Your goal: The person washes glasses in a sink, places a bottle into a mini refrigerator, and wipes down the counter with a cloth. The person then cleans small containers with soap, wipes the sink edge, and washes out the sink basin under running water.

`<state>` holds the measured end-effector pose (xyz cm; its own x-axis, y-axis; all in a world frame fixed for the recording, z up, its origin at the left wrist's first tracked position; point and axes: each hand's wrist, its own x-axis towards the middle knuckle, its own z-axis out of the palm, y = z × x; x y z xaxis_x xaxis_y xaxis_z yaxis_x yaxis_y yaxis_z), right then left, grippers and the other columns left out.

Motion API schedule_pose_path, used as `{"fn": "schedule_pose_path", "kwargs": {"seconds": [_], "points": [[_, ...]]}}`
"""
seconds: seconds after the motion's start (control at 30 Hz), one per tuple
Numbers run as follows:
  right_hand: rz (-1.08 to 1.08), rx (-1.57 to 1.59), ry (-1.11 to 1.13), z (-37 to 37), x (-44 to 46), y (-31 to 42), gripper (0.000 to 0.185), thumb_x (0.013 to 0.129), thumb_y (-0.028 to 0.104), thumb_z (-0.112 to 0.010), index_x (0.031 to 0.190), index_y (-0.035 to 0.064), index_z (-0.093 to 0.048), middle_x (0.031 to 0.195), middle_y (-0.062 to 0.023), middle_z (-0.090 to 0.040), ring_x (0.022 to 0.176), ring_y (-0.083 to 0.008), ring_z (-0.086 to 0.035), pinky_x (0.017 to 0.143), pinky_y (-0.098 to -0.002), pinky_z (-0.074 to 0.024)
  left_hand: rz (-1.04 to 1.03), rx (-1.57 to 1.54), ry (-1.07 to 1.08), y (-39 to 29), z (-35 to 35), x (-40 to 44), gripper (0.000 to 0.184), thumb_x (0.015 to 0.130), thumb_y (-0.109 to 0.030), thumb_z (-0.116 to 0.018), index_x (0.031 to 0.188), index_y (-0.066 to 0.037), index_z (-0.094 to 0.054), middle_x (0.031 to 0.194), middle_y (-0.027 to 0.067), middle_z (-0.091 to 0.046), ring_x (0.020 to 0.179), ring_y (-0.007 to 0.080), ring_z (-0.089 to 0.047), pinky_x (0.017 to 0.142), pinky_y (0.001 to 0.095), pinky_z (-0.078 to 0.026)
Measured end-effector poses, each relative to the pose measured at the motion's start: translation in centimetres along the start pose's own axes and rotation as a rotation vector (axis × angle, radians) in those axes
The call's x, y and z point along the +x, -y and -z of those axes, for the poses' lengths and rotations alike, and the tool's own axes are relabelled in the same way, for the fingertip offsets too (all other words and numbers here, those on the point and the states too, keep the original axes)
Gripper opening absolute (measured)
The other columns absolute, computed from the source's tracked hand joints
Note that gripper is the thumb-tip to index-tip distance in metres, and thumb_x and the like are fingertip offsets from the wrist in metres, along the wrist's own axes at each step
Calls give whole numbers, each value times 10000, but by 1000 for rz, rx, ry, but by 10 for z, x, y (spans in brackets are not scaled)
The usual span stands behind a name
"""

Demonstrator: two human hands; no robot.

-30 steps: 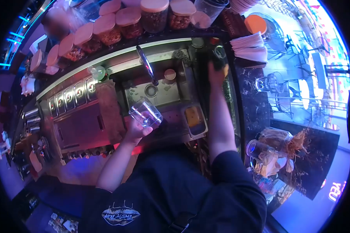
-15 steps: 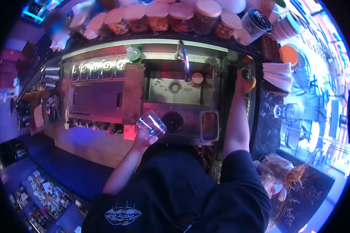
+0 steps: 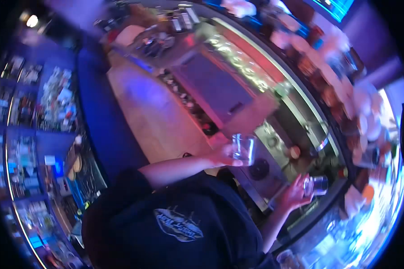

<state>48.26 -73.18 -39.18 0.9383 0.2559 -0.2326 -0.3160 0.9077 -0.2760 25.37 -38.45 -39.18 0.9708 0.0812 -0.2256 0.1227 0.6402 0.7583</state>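
A clear, straight-sided glass (image 3: 245,150) is gripped in my left hand (image 3: 224,157), in front of the metal counter and beside the round dark fitting (image 3: 258,170). My right hand (image 3: 292,193) is further right, with its fingers closed around a second clear glass (image 3: 319,185), which is tilted on its side. The two hands are apart. Motion blur hides the exact finger positions, and I cannot make out any contents in either glass.
Behind my hands runs the metal counter with a sink, a curved faucet (image 3: 321,142) and a brown board (image 3: 251,115). Jars line the ledge at the upper right. Shelves (image 3: 20,148) packed with small items stand at the left.
The view has swung round and tilted, blurring the scene. My right hand has come back from the counter's far right corner and now has a glass in it. My left hand keeps its glass.
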Motion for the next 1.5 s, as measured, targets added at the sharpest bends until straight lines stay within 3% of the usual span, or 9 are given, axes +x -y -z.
{"fn": "schedule_pose_path", "kwargs": {"seconds": [0.3, 0.53, 0.63, 0.8, 1.0, 1.27, 1.4, 1.47, 1.5], "points": [[-216, -598, 452, -81, -69, -181, 779, 981, 186, -724, 1647, 103, -328, 1626, -209, -445, 1502, -371, -449, 1260, -503, -367, -223, -69, 24, -76, 102, -128, 502, 902, -2, -771, 1357, -27, -561, 1326, 119, -631, 1218, 267, -645, 1085, 389, -519], [-471, -785, 585, -127, -116, -412, 862, 884, 53, -815, 1617, 108, -364, 1534, -169, -521, 1418, -333, -519, 1236, -468, -400, -476, 45, -377, -101, 235, -275, 530, 859, -124, -865, 1332, -53, -637, 1213, 57, -702, 1047, 164, -661, 978, 326, -526], [-624, -692, 732, -148, -132, -516, 848, 849, -11, -822, 1579, 97, -404, 1473, -142, -555, 1353, -296, -560, 1206, -450, -435, -474, 372, -623, -93, 309, -338, 681, 849, -12, -808, 1475, -51, -543, 1361, 124, -687, 1173, 230, -690, 1054, 353, -519], [-898, -733, 920, -164, -133, -677, 845, 893, -12, -789, 1613, 137, -373, 1512, -127, -515, 1420, -336, -530, 1225, -453, -417, -661, 6, -811, -111, 373, -418, 684, 846, -37, -829, 1477, -43, -564, 1365, 139, -702, 1173, 238, -696, 1072, 389, -524], [-1036, -980, 1085, -196, -137, -912, 779, 822, -8, -833, 1507, 80, -471, 1438, -127, -579, 1261, -252, -604, 1109, -367, -482, -653, -71, -1432, -143, 459, -522, 686, 810, -45, -885, 1426, -32, -583, 1306, 150, -706, 1153, 248, -702, 1037, 373, -553], [-838, -1169, 1988, -269, -196, -1206, 741, 736, 92, -914, 1389, 51, -567, 1257, -126, -685, 1133, -269, -673, 1013, -371, -527, -737, -141, -2076, -170, 537, -681, 596, 788, -129, -931, 1320, -76, -667, 1200, 90, -740, 1053, 198, -705, 970, 319, -555], [-796, -1106, 2420, -324, -257, -1297, 773, 658, 185, -959, 1326, 43, -596, 1244, -114, -680, 1112, -265, -672, 1009, -382, -527, -535, -130, -2537, -181, 552, -721, 516, 804, -219, -920, 1248, -71, -703, 1128, 113, -747, 967, 212, -704, 920, 319, -557], [-774, -1053, 2496, -326, -287, -1331, 743, 663, 157, -951, 1311, 47, -605, 1225, -99, -679, 1106, -261, -670, 1012, -382, -528, -58, -20, -2938, -114, 586, -747, 564, 771, -310, -942, 1217, -53, -712, 1106, 135, -748, 960, 249, -703, 910, 351, -560], [-805, -1024, 2531, -326, -304, -1346, 743, 663, 157, -951, 1311, 47, -605, 1225, -99, -679, 1106, -261, -670, 1012, -382, -528, -78, -3, -3012, -109, 592, -752, 596, 748, -342, -950, 1202, -37, -713, 1101, 147, -746, 961, 271, -700, 917, 365, -559]]}}
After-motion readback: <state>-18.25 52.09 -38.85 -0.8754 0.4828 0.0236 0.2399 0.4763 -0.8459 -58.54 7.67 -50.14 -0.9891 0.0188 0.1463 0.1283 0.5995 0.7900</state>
